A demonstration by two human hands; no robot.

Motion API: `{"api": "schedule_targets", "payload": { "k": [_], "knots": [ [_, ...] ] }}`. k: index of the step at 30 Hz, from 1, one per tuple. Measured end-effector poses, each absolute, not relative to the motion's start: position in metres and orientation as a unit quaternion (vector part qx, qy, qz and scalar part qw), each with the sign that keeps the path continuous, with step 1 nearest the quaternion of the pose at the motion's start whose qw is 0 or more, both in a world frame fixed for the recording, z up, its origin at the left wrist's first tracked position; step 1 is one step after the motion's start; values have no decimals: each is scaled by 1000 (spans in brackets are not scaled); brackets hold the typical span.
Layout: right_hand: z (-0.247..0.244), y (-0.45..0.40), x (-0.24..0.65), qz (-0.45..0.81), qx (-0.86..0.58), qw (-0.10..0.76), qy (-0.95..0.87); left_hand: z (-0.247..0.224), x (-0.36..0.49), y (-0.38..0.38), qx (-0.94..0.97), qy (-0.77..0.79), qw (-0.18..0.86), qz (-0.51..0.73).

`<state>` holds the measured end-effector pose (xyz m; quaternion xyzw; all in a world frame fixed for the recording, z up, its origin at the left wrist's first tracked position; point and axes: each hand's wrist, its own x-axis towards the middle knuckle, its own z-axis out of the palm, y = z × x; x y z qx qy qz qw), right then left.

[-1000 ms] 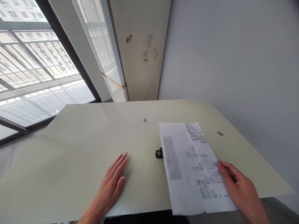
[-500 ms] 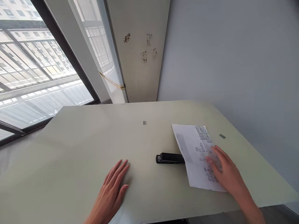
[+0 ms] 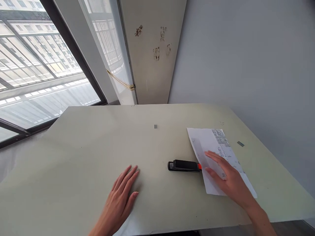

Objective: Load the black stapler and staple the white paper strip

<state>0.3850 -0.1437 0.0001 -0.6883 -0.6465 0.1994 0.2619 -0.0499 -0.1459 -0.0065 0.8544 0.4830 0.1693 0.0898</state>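
A black stapler [image 3: 185, 166] with a red part at its right end lies on the pale table [image 3: 98, 147], right of centre. Beside it is a white printed sheet of paper [image 3: 201, 141], whose left edge meets the stapler's red end. Over the lower part of the sheet is my right hand [image 3: 228, 180], its thumb and fingers apart, holding nothing. My left hand [image 3: 119, 200] rests palm down on the table to the left of the stapler, fingers stretched out and nothing in it.
Two small grey pieces lie on the table, one near the far middle [image 3: 155, 126] and one right of the paper [image 3: 240, 144]. Behind the table stand a cabinet [image 3: 152, 78] and a grey wall [image 3: 233, 59]. A window [image 3: 36, 65] is at the left.
My right hand has moved left across the paper, towards the stapler. More of the stapler shows, including its red end. The view has shifted slightly; my left hand stays on the table.
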Motion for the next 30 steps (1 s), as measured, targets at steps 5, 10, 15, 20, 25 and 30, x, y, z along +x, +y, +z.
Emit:
{"api": "schedule_targets", "payload": {
  "k": [5,10,15,20,25,30],
  "knots": [
    [5,-133,346,223,-591,245,-735,-10,-52,-147,852,486,103,163],
    [1,-123,319,218,-558,272,-753,-12,-52,-148,850,486,111,168],
    [9,-117,293,270,-529,264,-760,-8,-49,-149,847,489,120,170],
    [14,-104,274,318,-514,246,-758,-8,-50,-150,846,487,126,175],
    [13,-84,266,352,-492,237,-760,-8,-50,-150,841,493,138,177],
    [7,-57,269,404,-436,246,-766,-8,-49,-150,841,492,136,177]
  ]
}}
